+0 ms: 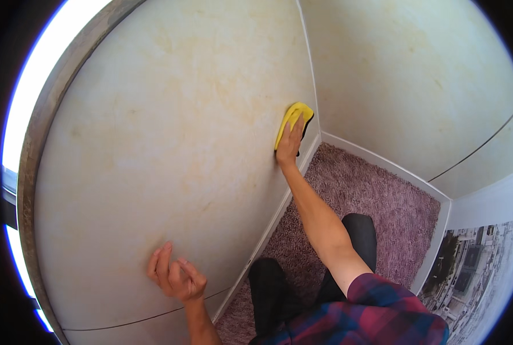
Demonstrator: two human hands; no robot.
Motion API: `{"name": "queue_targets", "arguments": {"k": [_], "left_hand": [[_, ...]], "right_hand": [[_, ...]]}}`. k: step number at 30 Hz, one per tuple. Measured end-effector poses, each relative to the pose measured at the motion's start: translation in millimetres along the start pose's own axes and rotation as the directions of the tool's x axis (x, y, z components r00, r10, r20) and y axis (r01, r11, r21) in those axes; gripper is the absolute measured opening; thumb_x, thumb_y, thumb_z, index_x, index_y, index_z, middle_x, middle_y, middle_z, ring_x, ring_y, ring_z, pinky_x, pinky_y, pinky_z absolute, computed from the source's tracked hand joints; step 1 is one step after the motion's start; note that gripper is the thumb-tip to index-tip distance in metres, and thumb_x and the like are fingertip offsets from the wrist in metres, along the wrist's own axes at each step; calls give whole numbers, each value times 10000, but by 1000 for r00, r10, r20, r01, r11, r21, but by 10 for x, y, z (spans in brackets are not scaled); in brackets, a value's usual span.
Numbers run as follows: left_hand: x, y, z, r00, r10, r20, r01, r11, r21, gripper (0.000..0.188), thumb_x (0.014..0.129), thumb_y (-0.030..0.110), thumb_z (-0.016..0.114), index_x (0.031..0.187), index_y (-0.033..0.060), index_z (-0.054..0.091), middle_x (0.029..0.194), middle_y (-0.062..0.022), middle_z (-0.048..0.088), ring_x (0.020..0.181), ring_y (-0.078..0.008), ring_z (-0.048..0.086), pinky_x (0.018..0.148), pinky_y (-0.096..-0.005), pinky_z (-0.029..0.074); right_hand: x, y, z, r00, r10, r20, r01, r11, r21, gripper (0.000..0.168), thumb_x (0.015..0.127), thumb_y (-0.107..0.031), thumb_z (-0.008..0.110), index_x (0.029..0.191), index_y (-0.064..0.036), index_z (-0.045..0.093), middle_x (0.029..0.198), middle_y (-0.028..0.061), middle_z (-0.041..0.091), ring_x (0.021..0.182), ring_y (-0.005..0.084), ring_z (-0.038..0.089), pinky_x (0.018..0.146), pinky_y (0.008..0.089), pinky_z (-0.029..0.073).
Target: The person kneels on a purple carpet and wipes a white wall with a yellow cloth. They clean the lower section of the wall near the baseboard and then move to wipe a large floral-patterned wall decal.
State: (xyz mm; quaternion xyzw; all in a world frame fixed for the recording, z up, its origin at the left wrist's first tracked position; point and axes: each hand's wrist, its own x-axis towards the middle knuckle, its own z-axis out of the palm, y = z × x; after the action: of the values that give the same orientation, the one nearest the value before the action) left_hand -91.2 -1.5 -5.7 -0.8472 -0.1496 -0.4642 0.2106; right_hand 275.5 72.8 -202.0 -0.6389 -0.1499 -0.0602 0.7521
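Observation:
My right hand (291, 140) lies spread over a folded yellow cloth (290, 115) with dark edging, pressing it flat to the pale wall panel (174, 129) close to the room's corner. Faint yellowish blotches mark the panel's surface. Lower on the left, my left hand (176, 274) is in front of the same panel with its fingers bent and apart, holding nothing. Whether its fingertips touch the panel cannot be told.
Purple-grey carpet (368, 189) covers the floor, bordered by a white baseboard (381, 161). A second wall (403, 77) meets the first at the corner. A brown sill edge (34, 151) runs below a bright window. To the right hangs a large black-and-white print (472, 258).

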Motion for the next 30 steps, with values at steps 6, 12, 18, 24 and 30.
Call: {"name": "queue_targets", "arguments": {"k": [6,12,18,24,30], "left_hand": [[-78,-72,-11,1000,26,5,-26,1000,-1,47,917,-25,556,962,-12,555,1192,-227,709,1140,-387,573,918,-479,508],[-170,-167,-76,998,48,31,-47,999,-26,172,899,-102,541,1060,-43,559,1252,-258,689,1173,-416,568,962,-511,498],[-70,-277,-440,998,70,-1,-69,981,183,161,914,-94,542,1065,-41,567,1286,-267,678,1228,-429,555,984,-534,487],[-237,-501,-609,973,180,147,-215,937,274,102,938,-36,560,1030,7,556,1320,-252,670,1313,-422,535,1067,-556,409],[-138,-466,-568,954,238,181,-269,947,173,107,911,-50,571,965,42,563,1281,-238,696,1239,-401,612,1184,-556,291]], "right_hand": [[-917,293,77,878,469,-94,-470,883,11,673,1122,-406,344,1596,67,275,1675,233,287,1566,378,222,1290,428,156],[-2332,-1010,-31,970,238,56,-239,971,14,709,1067,-319,486,1615,56,238,1691,246,238,1572,455,166,1277,508,117],[-1292,-1356,67,915,-388,111,384,922,49,700,998,-333,596,1575,-3,377,1694,199,265,1571,472,160,1229,663,75],[-669,188,125,973,212,-90,-210,977,36,640,1092,-381,441,1590,9,344,1675,179,321,1555,387,253,1265,478,188],[-2100,608,-13,584,788,-197,-792,606,76,628,1097,-448,405,1570,-36,407,1607,175,443,1486,356,401,1233,398,294]]}}
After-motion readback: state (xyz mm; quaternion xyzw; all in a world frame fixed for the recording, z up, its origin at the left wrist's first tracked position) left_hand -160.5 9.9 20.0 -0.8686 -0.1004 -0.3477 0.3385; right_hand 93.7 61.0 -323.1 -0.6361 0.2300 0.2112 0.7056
